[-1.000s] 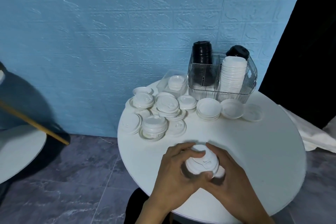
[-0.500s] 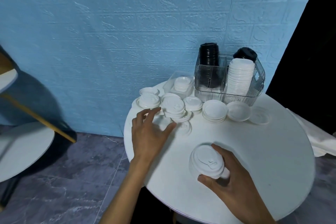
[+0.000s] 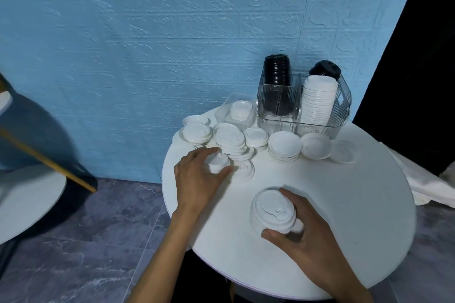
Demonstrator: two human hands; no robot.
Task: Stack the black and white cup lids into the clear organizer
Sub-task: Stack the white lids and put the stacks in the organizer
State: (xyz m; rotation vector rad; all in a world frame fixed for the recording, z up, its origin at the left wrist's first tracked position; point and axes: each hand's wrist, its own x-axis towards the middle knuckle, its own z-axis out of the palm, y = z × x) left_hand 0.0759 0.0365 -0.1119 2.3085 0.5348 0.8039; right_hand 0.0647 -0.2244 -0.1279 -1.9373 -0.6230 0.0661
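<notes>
My right hand grips a stack of white lids near the front of the round white table. My left hand has closed its fingers and thumb round another small stack of white lids at the table's left. Several more loose white lids and low stacks lie in a row behind it. The clear organizer stands at the back, holding a tall white lid stack on the right and black lid stacks behind.
A shallow clear tray with a few white lids sits left of the organizer. A blue textured wall rises just behind the table. White cloth lies off the table's right edge. Another white round surface is at far left.
My left hand left the stack held by both hands, reached to the left pile and closed round a small stack there. My right hand keeps the first stack.
</notes>
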